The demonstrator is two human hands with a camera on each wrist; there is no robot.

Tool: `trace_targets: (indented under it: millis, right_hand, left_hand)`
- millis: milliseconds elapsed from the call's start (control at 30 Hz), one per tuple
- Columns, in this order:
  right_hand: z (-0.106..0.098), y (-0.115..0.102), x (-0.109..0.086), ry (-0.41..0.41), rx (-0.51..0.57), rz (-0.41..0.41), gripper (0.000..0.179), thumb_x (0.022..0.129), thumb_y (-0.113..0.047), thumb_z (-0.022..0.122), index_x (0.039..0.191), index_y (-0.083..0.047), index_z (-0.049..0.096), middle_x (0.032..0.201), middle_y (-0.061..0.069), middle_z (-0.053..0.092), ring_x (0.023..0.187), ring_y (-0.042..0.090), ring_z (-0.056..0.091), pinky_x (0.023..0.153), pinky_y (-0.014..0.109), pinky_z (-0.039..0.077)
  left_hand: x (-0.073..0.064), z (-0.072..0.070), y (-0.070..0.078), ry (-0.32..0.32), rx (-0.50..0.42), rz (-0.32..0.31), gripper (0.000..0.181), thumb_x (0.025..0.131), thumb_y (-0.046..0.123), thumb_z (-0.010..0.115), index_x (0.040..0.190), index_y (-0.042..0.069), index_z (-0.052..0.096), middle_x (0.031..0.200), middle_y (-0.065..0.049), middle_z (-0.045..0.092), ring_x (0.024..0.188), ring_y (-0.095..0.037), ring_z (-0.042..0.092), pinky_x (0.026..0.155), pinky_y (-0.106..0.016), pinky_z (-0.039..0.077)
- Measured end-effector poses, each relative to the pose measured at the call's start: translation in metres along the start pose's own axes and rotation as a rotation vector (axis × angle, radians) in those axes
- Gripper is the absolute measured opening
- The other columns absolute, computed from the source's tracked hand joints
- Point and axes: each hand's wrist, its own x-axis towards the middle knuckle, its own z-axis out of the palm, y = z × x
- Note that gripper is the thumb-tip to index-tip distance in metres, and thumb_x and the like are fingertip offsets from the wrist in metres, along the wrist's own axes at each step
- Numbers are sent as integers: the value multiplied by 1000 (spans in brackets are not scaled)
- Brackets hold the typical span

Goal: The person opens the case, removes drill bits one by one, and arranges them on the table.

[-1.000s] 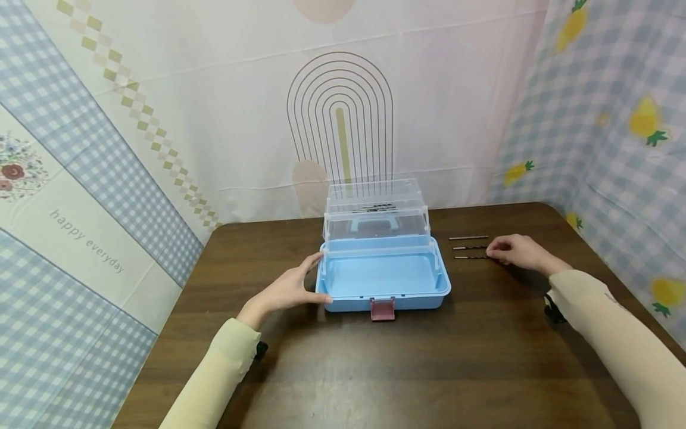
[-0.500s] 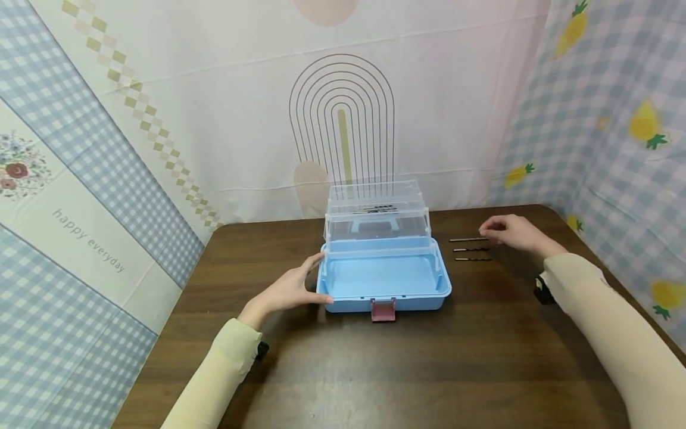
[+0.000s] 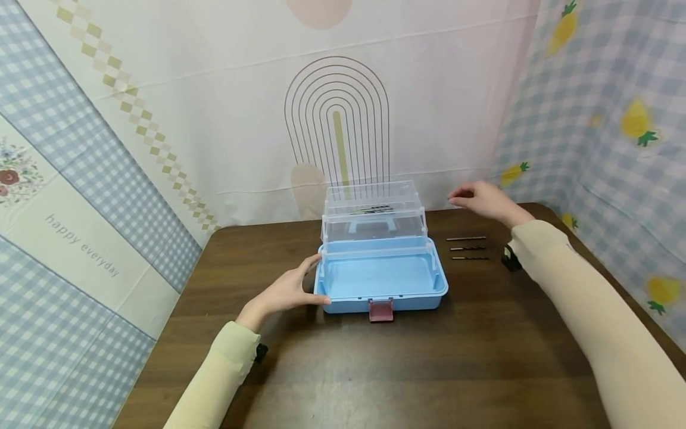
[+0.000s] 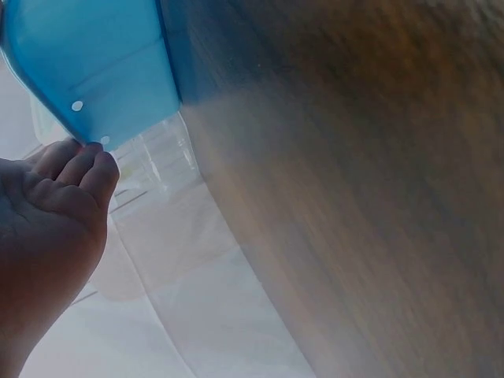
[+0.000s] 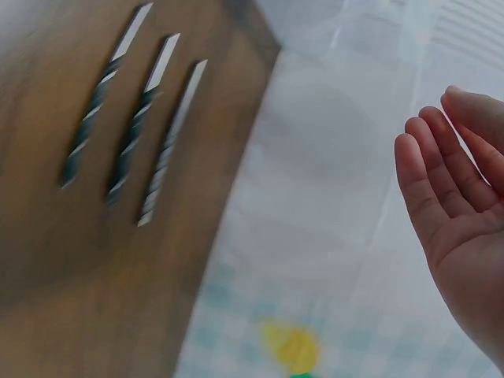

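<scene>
A light blue toolbox (image 3: 351,306) stands open on the table, its clear trays (image 3: 373,226) raised at the back and its pink latch (image 3: 381,310) hanging down in front. Several drill bits (image 3: 372,210) lie in an upper tray. My left hand (image 3: 286,290) holds the toolbox at its left end, thumb at the front corner and fingers along the side. To the right, three drill bits (image 3: 468,248) lie in a row on the wood. My right hand (image 3: 485,199) hovers above and behind them. The right wrist view shows nothing between its loosely bent fingers (image 5: 425,185).
The brown wooden table (image 3: 343,369) ends at a patterned white cloth (image 3: 246,143) behind the toolbox. A checked cloth with pineapples (image 3: 605,179) hangs along the right side, and another checked cloth (image 3: 53,89) along the left.
My right hand has lifted from the front drill bit and moved back, up and left over the row. The three bits stay where they lay. My left hand keeps its place on the toolbox.
</scene>
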Motion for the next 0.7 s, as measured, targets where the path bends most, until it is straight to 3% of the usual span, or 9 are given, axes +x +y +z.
trace_targets:
  millis: [167, 400, 700]
  right_hand:
    - [3, -26, 20, -21, 11, -29, 31, 104, -25, 60, 122, -2, 69, 120, 19, 67, 108, 34, 62, 91, 51, 48]
    - [15, -63, 48, -64, 38, -89, 31, 103, -22, 61, 123, 0, 69, 123, 20, 67, 116, 36, 60, 99, 52, 44]
    - [21, -86, 68, -85, 57, -96, 27, 102, -15, 61, 122, 1, 69, 125, 21, 66, 118, 36, 59, 102, 51, 44]
  left_hand:
    - [0, 1, -1, 7, 2, 5, 114, 73, 65, 81, 162, 31, 18, 162, -5, 32, 144, -24, 37, 111, -51, 36]
    - [-2, 1, -3, 3, -1, 4, 113, 74, 65, 81, 162, 31, 18, 162, -6, 32, 145, -25, 36, 112, -52, 36]
    - [0, 0, -3, 4, -1, 3, 113, 74, 66, 80, 161, 33, 17, 162, -3, 32, 145, -23, 36, 111, -51, 36]
